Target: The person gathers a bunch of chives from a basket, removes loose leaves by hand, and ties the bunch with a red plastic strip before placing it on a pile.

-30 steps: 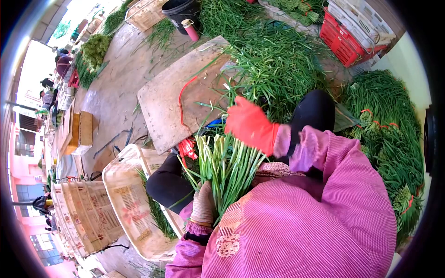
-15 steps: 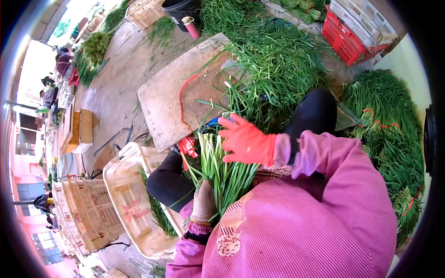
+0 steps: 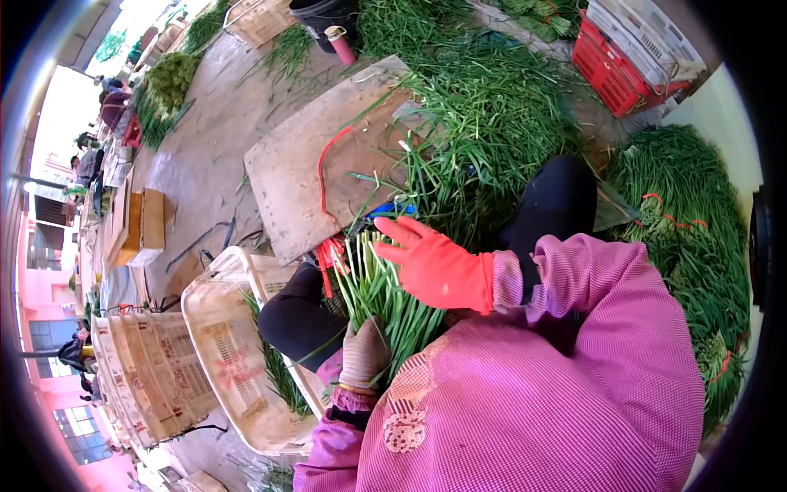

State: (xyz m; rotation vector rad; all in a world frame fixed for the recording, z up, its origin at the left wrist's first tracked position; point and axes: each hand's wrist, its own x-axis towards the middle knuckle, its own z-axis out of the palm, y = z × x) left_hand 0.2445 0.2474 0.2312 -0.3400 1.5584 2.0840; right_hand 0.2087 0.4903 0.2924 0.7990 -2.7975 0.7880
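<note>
My left hand point(image 3: 366, 354), in a pale knitted glove, is wrapped round a bunch of long green chives point(image 3: 392, 316) above my lap. The pale stem ends fan out toward the board. Against the upper right of the bunch is my right hand point(image 3: 443, 266), in a red glove, fingers stretched out flat and thumb apart. Red ties point(image 3: 329, 261) hang by my left knee, just beyond the stem ends. A blue item point(image 3: 393, 210) lies partly hidden beyond my right fingertips.
A worn board point(image 3: 303, 160) lies ahead, with a big heap of loose chives point(image 3: 492, 107) to its right. White crate point(image 3: 217, 353) stands at my left, red basket point(image 3: 607, 70) at far right. Tied bundles point(image 3: 680, 197) line the right side; a black bucket point(image 3: 324, 20) and pink bottle point(image 3: 340, 45) stand ahead.
My right hand has come down a little, its fingers now closer together beside the stem ends. My left hand keeps its grip, and the bunch has shifted slightly.
</note>
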